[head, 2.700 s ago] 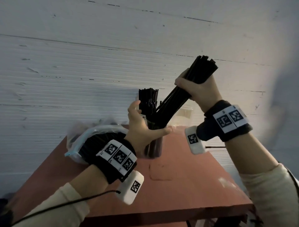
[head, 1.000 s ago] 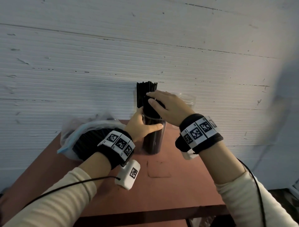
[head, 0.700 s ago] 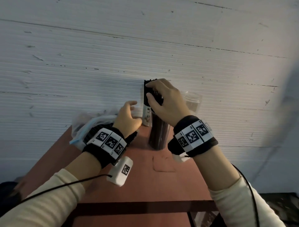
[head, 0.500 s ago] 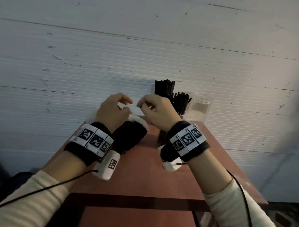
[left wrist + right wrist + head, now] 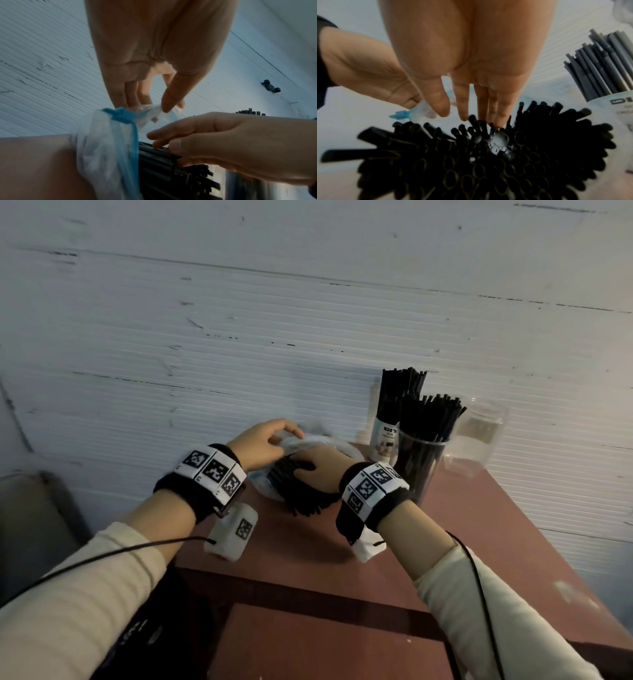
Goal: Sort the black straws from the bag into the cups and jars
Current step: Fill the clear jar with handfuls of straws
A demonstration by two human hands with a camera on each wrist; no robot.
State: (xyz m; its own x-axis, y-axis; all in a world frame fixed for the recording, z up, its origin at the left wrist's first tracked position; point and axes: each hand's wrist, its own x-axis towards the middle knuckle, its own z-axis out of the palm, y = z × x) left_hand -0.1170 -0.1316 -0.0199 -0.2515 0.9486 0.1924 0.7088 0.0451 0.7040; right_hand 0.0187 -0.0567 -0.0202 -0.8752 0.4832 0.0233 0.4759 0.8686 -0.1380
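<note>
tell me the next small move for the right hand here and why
Probably curl the right hand around a bunch of straws and draw them out: its straight fingers already reach into the loose ends, while the left hand pinches the bag mouth open.

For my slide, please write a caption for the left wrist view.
Left hand pinches the bag's rim open while right hand reaches onto the black straws.

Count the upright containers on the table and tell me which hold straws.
3. A labelled cup at the back holds straws; a clear cup in front of it holds straws; a clear jar to their right holds none. Others may be hidden.
</note>
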